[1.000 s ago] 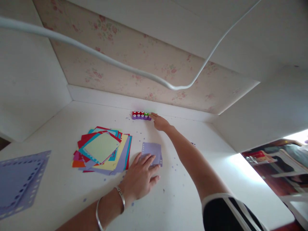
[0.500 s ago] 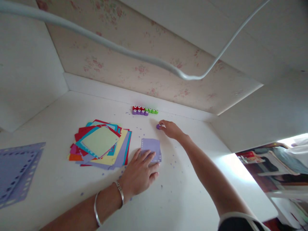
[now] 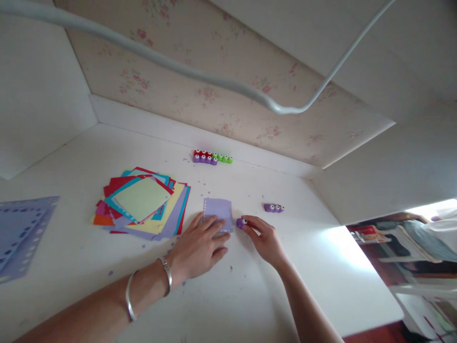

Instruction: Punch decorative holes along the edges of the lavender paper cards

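Observation:
My left hand (image 3: pixel 200 245) lies with spread fingers on the lower part of a small purple paper (image 3: pixel 217 208), which has punched holes along its left and bottom edges. Just right of that paper, my right hand (image 3: pixel 262 236) pinches a small purple punch (image 3: pixel 241 223) with a white and black eye-like top. Farther right, several purple punches (image 3: pixel 274 208) stand in a short row on the white table (image 3: pixel 250 295). Red, purple and green punches (image 3: pixel 205 157) are lined up near the back.
A stack of coloured papers (image 3: pixel 143 197) lies left of my left hand. Purple sheets with punched borders (image 3: pixel 21 236) are at the far left. Small purple paper bits dot the table. A white cable (image 3: pixel 228 85) crosses the upper view, before a flowered wall.
My right hand has come down toward me, bringing a purple punch beside the purple paper. The row of purple punches on the right now shows. The view has shifted slightly.

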A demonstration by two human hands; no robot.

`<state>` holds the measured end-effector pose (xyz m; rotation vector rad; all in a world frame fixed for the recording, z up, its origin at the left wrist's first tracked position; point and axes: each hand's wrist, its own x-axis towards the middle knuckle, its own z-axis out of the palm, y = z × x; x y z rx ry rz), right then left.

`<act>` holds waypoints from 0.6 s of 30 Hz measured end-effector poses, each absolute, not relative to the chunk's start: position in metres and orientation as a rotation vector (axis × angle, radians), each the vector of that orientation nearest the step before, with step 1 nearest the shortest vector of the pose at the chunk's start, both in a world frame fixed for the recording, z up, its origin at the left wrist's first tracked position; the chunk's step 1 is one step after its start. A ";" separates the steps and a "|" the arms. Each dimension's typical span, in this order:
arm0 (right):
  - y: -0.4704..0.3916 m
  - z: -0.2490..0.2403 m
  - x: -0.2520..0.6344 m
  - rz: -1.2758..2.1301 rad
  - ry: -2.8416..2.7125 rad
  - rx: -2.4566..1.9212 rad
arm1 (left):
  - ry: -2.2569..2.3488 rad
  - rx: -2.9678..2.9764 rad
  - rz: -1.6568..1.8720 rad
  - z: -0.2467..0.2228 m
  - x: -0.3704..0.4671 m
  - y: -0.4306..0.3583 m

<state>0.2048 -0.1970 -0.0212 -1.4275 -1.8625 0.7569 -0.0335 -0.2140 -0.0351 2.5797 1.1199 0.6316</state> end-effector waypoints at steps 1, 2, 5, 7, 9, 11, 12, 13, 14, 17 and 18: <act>-0.196 -0.022 0.203 0.740 -1.867 -1.425 | 1.117 2.579 0.647 -0.035 -0.033 -0.214; -0.195 -0.023 0.202 0.722 -1.878 -1.421 | 1.114 2.577 0.658 -0.035 -0.033 -0.214; -0.192 -0.023 0.199 0.672 -1.958 -1.389 | 1.110 2.578 0.662 -0.035 -0.034 -0.214; -0.191 -0.022 0.197 0.651 -1.998 -1.375 | 1.113 2.577 0.646 -0.035 -0.034 -0.214; -0.191 -0.021 0.195 0.635 -2.007 -1.376 | 1.114 2.572 0.635 -0.035 -0.034 -0.214; -0.191 -0.021 0.193 0.620 -2.005 -1.383 | 1.114 2.565 0.631 -0.035 -0.034 -0.214; -0.191 -0.022 0.193 0.612 -2.003 -1.385 | 1.114 2.561 0.630 -0.035 -0.034 -0.214; -0.191 -0.022 0.192 0.606 -2.005 -1.385 | 1.114 2.560 0.627 -0.035 -0.034 -0.214; -0.191 -0.022 0.192 0.599 -2.010 -1.386 | 1.113 2.559 0.624 -0.035 -0.034 -0.213; -0.191 -0.021 0.190 0.586 -2.040 -1.389 | 1.108 2.560 0.629 -0.035 -0.035 -0.213; -0.191 -0.020 0.189 0.584 -2.049 -1.389 | 1.107 2.561 0.637 -0.035 -0.035 -0.213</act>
